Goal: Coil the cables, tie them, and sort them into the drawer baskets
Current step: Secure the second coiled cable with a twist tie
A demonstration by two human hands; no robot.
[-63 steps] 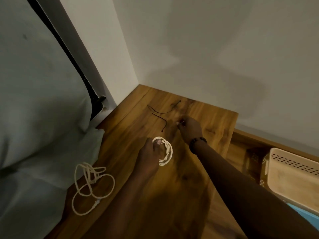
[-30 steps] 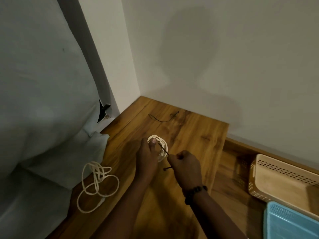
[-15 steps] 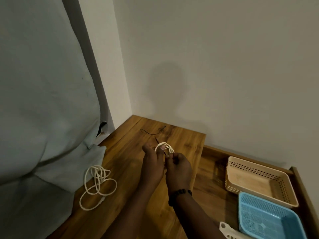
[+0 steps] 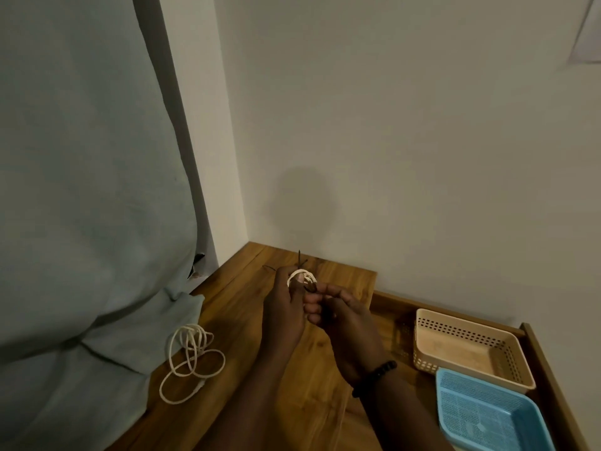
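A small coiled white cable [image 4: 302, 277] is held up above the wooden top [image 4: 247, 307], gripped by my left hand [image 4: 286, 307]. My right hand [image 4: 338, 317] pinches a thin dark tie [image 4: 310, 285] that runs across the coil, one end sticking up behind it. A second white cable [image 4: 192, 359] lies loosely looped on the wood at the left. In the open drawer at the right sit a beige basket [image 4: 520, 362] and a blue basket [image 4: 533, 418].
A pale green curtain or sheet [image 4: 81, 222] hangs along the left and drapes onto the wood's edge. Walls meet in the corner behind the top. The drawer's wooden rim [image 4: 553, 379] runs along the right. Another thin dark tie lies behind my hands.
My right hand picked a dark tie from the wood and brought it to the coil. Both hands lifted the coil off the top, and the view tilted up, bringing the baskets in.
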